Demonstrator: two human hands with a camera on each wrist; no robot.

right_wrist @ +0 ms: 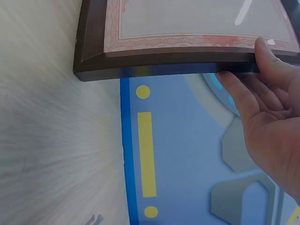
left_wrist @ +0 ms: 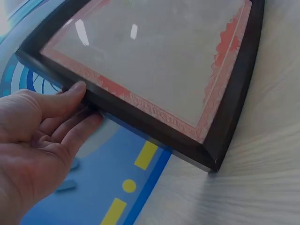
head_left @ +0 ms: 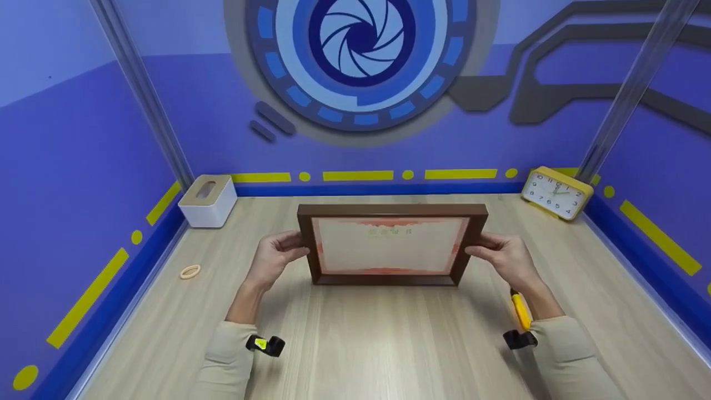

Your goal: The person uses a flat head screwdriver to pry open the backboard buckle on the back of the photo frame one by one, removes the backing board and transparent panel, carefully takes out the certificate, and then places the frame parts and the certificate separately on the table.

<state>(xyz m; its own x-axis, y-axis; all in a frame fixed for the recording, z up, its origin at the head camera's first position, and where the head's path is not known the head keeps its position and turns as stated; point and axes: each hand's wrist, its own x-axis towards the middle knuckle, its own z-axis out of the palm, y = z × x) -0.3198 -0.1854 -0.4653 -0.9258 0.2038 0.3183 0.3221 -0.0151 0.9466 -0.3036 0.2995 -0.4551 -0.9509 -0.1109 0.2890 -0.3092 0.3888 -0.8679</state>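
Note:
A brown picture frame (head_left: 389,210) stands upright in the middle of the table, a certificate with a red patterned border (head_left: 389,250) behind its glass. My left hand (head_left: 272,258) pinches the frame's left side, thumb on the front and fingers behind. On the opposite side my right hand (head_left: 508,260) grips the frame the same way. Both wrist views show the thumbs on the dark wooden edge, as with the left hand (left_wrist: 47,126) and the right hand (right_wrist: 272,103); some fingertips are hidden behind it. The frame's lower edge is at the tabletop.
A white tissue box (head_left: 208,203) with a wooden lid stands at the back left. Nearer lies a small beige ring (head_left: 190,271). At the back right is a yellow alarm clock (head_left: 557,193). A yellow-handled tool (head_left: 521,311) lies partly hidden beside my right wrist. Blue walls enclose the table.

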